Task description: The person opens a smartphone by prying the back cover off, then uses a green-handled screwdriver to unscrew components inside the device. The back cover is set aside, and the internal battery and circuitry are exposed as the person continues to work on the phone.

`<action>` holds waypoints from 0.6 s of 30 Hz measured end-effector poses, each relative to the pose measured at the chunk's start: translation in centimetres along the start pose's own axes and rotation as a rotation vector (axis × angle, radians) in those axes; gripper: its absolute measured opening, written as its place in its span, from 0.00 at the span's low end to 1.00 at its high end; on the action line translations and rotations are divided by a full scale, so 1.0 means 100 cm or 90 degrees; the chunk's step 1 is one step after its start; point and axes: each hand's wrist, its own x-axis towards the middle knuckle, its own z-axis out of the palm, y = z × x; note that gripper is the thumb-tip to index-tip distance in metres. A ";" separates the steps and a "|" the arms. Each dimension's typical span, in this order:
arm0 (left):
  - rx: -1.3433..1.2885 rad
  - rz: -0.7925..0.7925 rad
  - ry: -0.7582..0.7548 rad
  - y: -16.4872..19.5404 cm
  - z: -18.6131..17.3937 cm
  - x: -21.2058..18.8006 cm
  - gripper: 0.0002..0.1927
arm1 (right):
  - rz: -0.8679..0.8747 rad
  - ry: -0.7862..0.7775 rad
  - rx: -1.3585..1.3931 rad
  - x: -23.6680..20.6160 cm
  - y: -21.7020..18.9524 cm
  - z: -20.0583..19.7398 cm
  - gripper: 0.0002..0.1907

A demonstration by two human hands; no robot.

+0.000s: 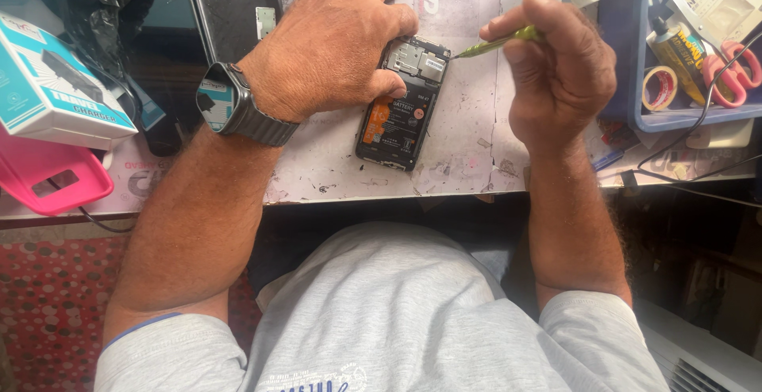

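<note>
An opened mobile phone lies back-side up on a worn white work mat, its battery and circuit board showing. My left hand, a smartwatch on its wrist, presses down on the phone's upper end, fingers curled over it. My right hand grips a thin yellow-green screwdriver whose tip touches the phone's top right corner. The phone's upper left part is hidden under my left hand.
The phone's dark back cover lies at the upper left. A white and teal charger box and a pink case sit at the left. A blue tray at the right holds a tape roll, a glue bottle and pink scissors.
</note>
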 end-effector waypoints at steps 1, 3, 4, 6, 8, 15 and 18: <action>0.001 -0.003 -0.004 0.000 0.000 0.000 0.28 | -0.008 0.004 -0.004 0.000 0.001 0.001 0.21; 0.002 -0.004 -0.001 0.000 -0.001 0.000 0.28 | -0.014 0.008 -0.010 0.000 0.001 0.002 0.22; 0.001 -0.001 0.005 0.000 0.000 0.000 0.28 | -0.010 0.008 -0.013 0.000 0.000 0.002 0.22; -0.003 -0.002 0.008 0.000 0.000 0.000 0.28 | 0.004 0.001 -0.004 -0.001 0.000 0.002 0.21; -0.009 -0.008 -0.001 0.000 0.000 0.000 0.28 | 0.016 -0.004 0.009 -0.002 0.000 0.001 0.20; -0.005 -0.006 0.002 0.000 0.000 0.000 0.28 | 0.018 -0.001 0.008 -0.003 0.002 0.000 0.21; -0.004 -0.001 0.000 0.000 -0.002 0.000 0.28 | 0.025 -0.001 0.023 -0.003 0.000 0.000 0.21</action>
